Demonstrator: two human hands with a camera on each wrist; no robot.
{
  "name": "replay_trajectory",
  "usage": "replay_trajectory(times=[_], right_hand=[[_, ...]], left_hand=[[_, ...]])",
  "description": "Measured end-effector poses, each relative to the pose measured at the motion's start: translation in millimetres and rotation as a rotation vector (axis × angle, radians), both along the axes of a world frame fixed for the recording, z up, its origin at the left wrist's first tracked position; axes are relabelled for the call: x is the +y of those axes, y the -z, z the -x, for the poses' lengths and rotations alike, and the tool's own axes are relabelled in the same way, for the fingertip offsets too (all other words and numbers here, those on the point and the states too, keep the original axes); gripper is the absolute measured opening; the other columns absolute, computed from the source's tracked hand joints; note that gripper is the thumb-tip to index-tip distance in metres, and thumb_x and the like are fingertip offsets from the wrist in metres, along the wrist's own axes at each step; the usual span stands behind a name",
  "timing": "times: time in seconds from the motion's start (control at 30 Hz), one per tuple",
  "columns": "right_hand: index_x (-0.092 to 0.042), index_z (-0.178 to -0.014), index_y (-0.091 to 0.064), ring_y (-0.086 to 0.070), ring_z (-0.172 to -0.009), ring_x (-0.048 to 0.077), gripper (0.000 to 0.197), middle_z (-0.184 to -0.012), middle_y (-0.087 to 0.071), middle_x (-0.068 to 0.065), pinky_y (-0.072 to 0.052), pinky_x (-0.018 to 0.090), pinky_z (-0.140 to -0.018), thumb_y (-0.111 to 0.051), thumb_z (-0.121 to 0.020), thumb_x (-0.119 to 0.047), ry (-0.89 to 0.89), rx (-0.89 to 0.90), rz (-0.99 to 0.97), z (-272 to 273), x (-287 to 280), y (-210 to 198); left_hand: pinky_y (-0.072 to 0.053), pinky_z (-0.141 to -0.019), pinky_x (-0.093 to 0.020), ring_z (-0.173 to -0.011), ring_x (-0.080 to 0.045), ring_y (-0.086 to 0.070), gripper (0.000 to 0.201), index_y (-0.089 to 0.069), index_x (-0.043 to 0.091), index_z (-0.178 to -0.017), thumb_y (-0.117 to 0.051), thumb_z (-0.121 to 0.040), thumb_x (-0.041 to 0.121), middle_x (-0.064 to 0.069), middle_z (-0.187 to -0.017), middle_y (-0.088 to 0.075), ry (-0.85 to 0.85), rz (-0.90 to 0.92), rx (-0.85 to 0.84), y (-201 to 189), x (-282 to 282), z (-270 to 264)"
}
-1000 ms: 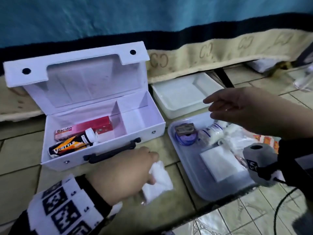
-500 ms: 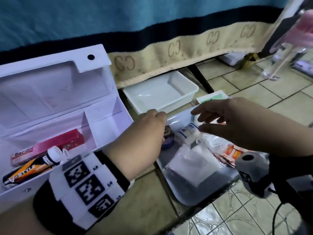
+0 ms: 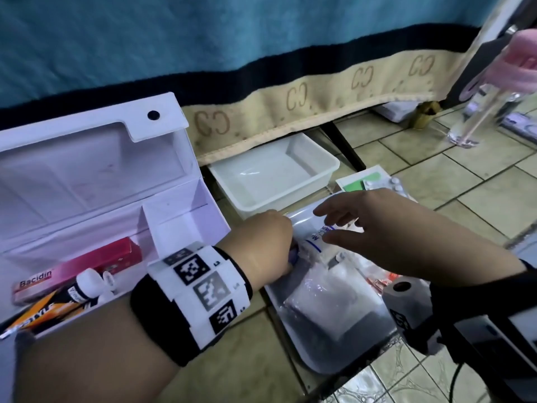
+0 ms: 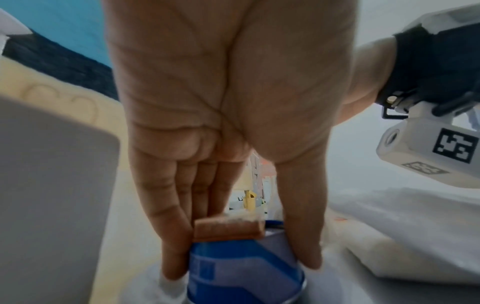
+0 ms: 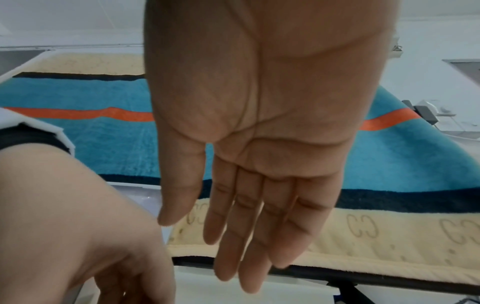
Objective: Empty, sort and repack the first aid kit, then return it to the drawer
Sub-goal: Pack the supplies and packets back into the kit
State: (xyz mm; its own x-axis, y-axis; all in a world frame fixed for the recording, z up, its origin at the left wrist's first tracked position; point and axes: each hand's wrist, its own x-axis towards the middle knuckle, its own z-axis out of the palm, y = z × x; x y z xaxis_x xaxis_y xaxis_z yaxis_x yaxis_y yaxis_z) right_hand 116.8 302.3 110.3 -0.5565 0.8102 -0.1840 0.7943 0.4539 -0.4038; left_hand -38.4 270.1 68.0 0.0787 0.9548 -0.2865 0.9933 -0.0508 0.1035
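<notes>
The white first aid kit stands open at the left, holding a pink Bacidin box and an orange tube. To its right a grey tray holds a white gauze packet and a small white bottle with a blue label. My left hand reaches down into the tray's near-left corner. In the left wrist view my left hand pinches a blue round container between fingers and thumb; a brown piece lies on top. My right hand hovers over the bottle, fingers straight, holding nothing.
A white empty tub sits behind the tray, under the edge of a blue and cream blanket. Blister packs and a green card lie beside it. A clear bottle with a pink top stands far right on the tiled floor.
My left hand has left the white packet on the table and moved right into the tray onto the blue container. The head view swung right. My right hand stayed above the tray.
</notes>
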Motion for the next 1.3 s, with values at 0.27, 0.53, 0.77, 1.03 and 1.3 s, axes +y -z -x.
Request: replay_trajectory(times=[0.27,0.53,0.77,1.03,1.3], right_hand=[[-0.028,-0.107,-0.066,-0.065,-0.089,0.007,0.023,-0.096,-0.070,-0.012,-0.051,0.024,-0.078,-0.059,-0.088,-0.037,0.019,0.178,0.015,34,-1,-12],[-0.014,-0.079,-0.073,-0.056,-0.060,0.009,0.017,-0.068,-0.069,0.004,-0.047,0.028,-0.059,-0.075,-0.076,-0.031,-0.019,0.459,0.300,107,0,-20],[-0.012,-0.087,-0.070,-0.050,-0.062,0.014,0.011,-0.072,-0.060,0.005,-0.041,0.022,-0.055,-0.074,-0.077,-0.015,-0.081,0.525,0.550,173,-19,-11],[-0.026,-0.096,-0.070,-0.052,-0.054,-0.007,0.017,-0.073,-0.059,-0.013,-0.038,0.006,-0.058,-0.070,-0.081,-0.019,-0.283,0.360,0.423,205,-31,11],[-0.023,-0.108,-0.065,-0.045,-0.070,-0.001,0.029,-0.097,-0.052,-0.002,-0.035,0.006,-0.067,-0.070,-0.080,-0.016,-0.554,0.176,0.161,210,-29,15]], left_hand=[[-0.048,-0.066,-0.032,-0.079,-0.021,-0.057,0.035,-0.055,0.013,-0.085,-0.067,-0.075,0.043,-0.001,-0.085,-0.053,-0.076,-0.170,-0.173,-45,-21,23],[-0.048,-0.071,-0.030,-0.076,-0.009,-0.055,0.035,-0.065,0.025,-0.090,-0.070,-0.064,0.047,0.006,-0.082,-0.058,-0.270,-0.313,-0.229,-76,-62,85],[-0.049,-0.076,-0.034,-0.082,-0.013,-0.056,0.041,-0.065,0.022,-0.096,-0.075,-0.062,0.043,0.004,-0.089,-0.060,-0.461,-0.325,-0.194,-63,-95,130],[-0.049,-0.077,-0.030,-0.092,-0.012,-0.054,0.046,-0.059,0.024,-0.106,-0.073,-0.065,0.041,0.006,-0.100,-0.058,-0.591,-0.252,-0.225,-37,-109,152],[-0.046,-0.069,-0.025,-0.081,-0.009,-0.053,0.035,-0.051,0.024,-0.092,-0.070,-0.068,0.041,0.012,-0.081,-0.052,-0.582,-0.249,-0.280,-29,-107,157]])
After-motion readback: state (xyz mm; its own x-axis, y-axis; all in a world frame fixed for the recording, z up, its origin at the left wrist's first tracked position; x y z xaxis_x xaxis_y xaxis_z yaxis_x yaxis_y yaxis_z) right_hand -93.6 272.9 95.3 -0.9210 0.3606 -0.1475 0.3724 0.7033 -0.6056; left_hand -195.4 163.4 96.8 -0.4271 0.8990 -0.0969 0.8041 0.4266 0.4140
